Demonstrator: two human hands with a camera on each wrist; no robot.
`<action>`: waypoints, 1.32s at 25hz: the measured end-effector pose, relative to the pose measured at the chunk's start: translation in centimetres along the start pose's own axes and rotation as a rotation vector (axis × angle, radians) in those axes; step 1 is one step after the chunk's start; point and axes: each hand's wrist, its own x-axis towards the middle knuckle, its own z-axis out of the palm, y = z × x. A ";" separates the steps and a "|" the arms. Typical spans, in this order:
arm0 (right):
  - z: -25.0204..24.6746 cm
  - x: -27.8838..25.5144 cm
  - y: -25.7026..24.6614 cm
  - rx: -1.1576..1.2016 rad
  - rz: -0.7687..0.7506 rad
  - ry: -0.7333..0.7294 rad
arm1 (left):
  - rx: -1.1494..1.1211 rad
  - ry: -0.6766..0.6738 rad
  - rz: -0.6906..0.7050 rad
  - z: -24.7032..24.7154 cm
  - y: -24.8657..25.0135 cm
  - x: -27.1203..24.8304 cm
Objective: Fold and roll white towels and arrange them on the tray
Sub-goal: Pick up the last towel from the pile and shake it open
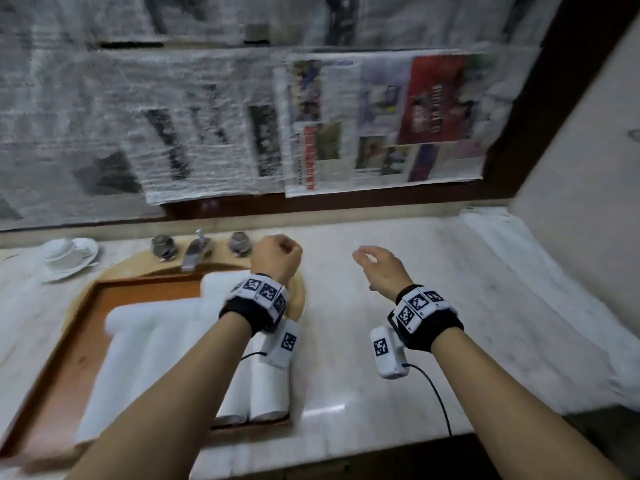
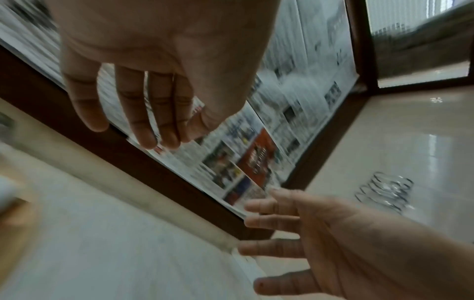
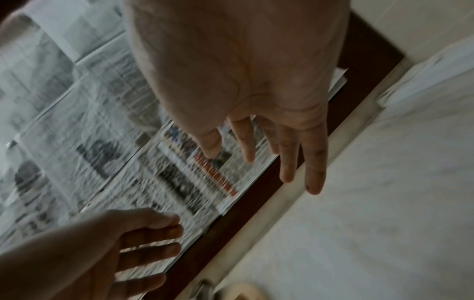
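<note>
Rolled white towels (image 1: 149, 344) lie side by side in the wooden tray (image 1: 69, 368), which sits over the sink on the marble tabletop (image 1: 363, 393). Just right of the tray, the left hand (image 1: 277, 256) is raised above the tabletop with fingers (image 2: 143, 113) straight and empty. Further right of the tray, the right hand (image 1: 381, 268) hovers with fingers (image 3: 314, 162) spread, holding nothing.

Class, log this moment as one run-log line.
left hand: empty | right hand: open, empty | rolled towels: on tray | flat towel: counter, right
</note>
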 end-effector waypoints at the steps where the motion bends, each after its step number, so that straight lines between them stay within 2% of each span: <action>1: -2.0 -0.5 1.3 -0.010 -0.006 0.016 | -0.001 -0.044 0.007 2.3 1.8 -0.4; 4: -11.2 -2.4 8.6 -0.055 0.070 0.106 | 0.002 -0.217 0.134 12.0 9.5 -2.6; 8: -22.4 -6.0 21.6 -0.087 0.310 0.287 | 0.067 -0.486 0.320 25.5 19.1 -7.1; 10: -26.2 -7.9 27.8 -0.171 0.419 0.385 | 0.105 -0.594 0.399 31.6 22.7 -9.2; 14: -30.7 -11.2 36.4 -0.328 0.652 0.479 | 0.193 -0.784 0.557 41.8 28.2 -13.5; 17: -31.9 -12.3 40.3 -0.225 0.596 0.485 | 0.332 -0.918 0.664 47.6 29.9 -16.6; 20: -32.4 -12.6 42.0 -0.189 0.516 0.508 | 0.524 -1.050 0.686 51.3 29.1 -19.1; 22: -32.9 -12.3 42.8 -0.199 0.493 0.503 | 0.538 -1.079 0.642 52.8 27.9 -20.5; 27: -33.9 -12.4 43.8 -0.219 0.452 0.387 | 0.375 -0.985 0.582 53.8 26.4 -21.2; 29: -33.5 -12.8 43.2 -0.237 0.465 0.351 | 0.270 -0.988 0.568 53.2 26.8 -20.8; 31: -33.0 -12.6 42.4 -0.306 0.483 0.374 | 0.147 -0.989 0.579 51.6 28.0 -20.4; 33: -33.5 -11.9 40.6 -0.314 0.437 0.457 | 0.074 -0.942 0.592 49.0 29.4 -19.3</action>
